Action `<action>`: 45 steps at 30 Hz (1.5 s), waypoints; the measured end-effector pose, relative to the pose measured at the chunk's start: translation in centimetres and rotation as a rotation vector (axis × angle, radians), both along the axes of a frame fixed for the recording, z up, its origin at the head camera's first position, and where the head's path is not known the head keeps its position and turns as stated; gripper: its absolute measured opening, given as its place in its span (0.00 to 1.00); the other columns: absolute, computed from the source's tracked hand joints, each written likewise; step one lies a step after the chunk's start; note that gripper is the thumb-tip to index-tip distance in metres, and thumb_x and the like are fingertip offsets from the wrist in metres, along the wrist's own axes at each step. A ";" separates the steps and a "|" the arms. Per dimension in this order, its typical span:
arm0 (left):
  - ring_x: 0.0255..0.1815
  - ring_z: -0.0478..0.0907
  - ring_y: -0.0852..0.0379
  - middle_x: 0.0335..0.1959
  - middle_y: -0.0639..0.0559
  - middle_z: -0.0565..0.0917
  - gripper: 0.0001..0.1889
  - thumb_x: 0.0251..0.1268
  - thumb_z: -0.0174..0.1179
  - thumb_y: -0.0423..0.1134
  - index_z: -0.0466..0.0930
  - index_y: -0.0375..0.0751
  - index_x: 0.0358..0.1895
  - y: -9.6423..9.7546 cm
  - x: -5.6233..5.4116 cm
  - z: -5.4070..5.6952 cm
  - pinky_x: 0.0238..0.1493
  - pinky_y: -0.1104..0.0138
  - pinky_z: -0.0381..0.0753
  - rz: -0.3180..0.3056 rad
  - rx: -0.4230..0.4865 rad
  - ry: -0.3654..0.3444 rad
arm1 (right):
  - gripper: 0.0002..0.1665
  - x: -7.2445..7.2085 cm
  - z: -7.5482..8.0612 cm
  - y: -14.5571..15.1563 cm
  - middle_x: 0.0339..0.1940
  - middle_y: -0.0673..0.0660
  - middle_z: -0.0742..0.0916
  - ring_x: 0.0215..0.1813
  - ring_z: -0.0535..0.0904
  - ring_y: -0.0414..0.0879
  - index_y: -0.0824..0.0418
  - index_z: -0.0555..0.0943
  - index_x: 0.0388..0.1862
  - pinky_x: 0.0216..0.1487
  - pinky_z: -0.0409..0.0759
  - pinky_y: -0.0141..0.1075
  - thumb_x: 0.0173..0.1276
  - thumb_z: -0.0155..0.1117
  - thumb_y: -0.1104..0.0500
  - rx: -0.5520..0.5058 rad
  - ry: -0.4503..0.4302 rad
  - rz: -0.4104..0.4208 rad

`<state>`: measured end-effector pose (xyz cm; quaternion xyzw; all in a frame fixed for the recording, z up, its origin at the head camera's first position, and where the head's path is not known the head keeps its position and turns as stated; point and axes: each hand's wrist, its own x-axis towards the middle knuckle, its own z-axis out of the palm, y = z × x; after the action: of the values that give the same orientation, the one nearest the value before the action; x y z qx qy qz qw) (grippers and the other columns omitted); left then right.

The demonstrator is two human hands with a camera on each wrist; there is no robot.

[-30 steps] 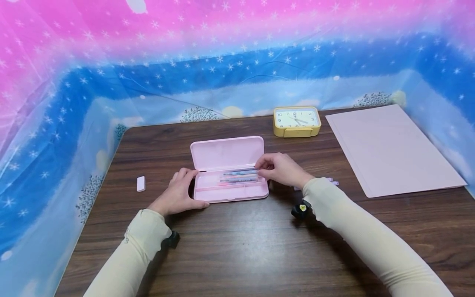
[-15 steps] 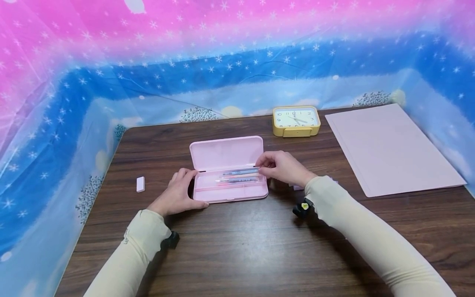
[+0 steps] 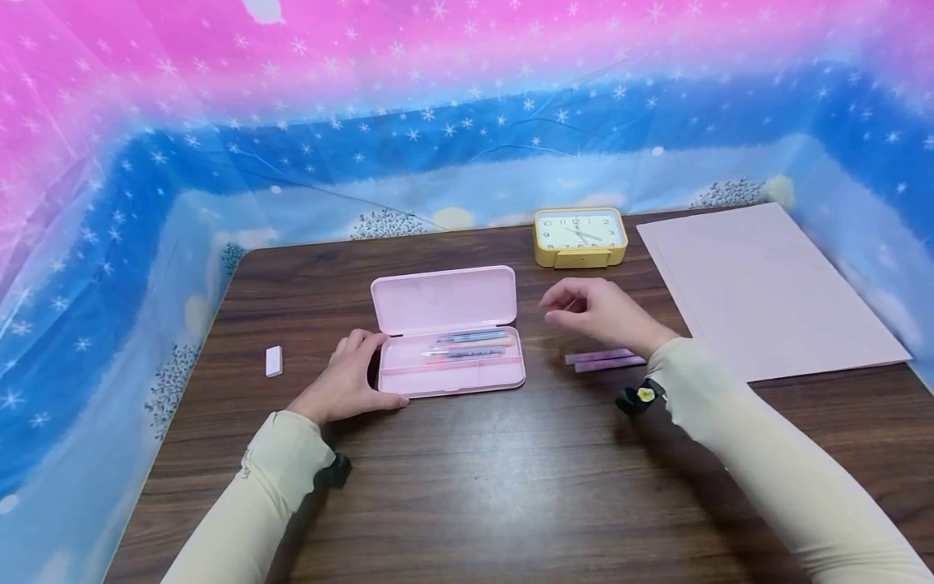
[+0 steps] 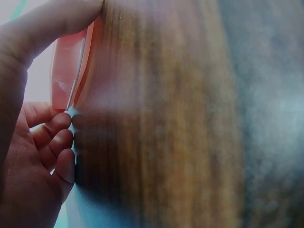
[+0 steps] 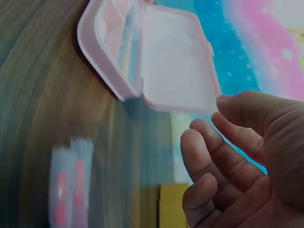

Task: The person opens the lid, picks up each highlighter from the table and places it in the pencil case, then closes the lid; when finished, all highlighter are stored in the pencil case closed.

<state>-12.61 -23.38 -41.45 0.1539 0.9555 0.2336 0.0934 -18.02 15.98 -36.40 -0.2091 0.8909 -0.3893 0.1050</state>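
A pink pencil case lies on the table with its lid raised at the back. Several pens lie in its rear compartment; the front compartments show bare pink plastic. At the case's left end, my left hand grips it, thumb at the front corner and fingers behind; the left wrist view shows this hand against the end of the case. My right hand hovers right of the case, fingers loosely curled, holding nothing. Below it two slim pink-and-clear sticks, perhaps pens, lie on the table, partly behind the wrist.
A white eraser lies to the left on the dark wood table. Behind the right hand stands a yellow clock. A large pale pink folder or sheet covers the right rear. Patterned cloth hangs around the back.
My right hand has drawn away from the pens in the case, moving right and uncovering the two pink sticks. The left hand keeps its place on the case.
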 end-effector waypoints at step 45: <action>0.59 0.63 0.45 0.60 0.42 0.68 0.52 0.43 0.74 0.61 0.63 0.41 0.71 0.0 -0.1 -0.2 0.60 0.47 0.69 0.003 -0.002 0.004 | 0.05 3.3 -3.6 12.2 0.30 0.49 0.84 0.34 0.76 0.41 0.55 0.83 0.38 0.38 0.73 0.32 0.63 0.69 0.61 0.238 0.002 -0.088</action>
<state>-12.67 -23.34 -41.62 0.1527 0.9562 0.2326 0.0914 -14.69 28.18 -40.00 -0.1560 0.9392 -0.2849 0.1109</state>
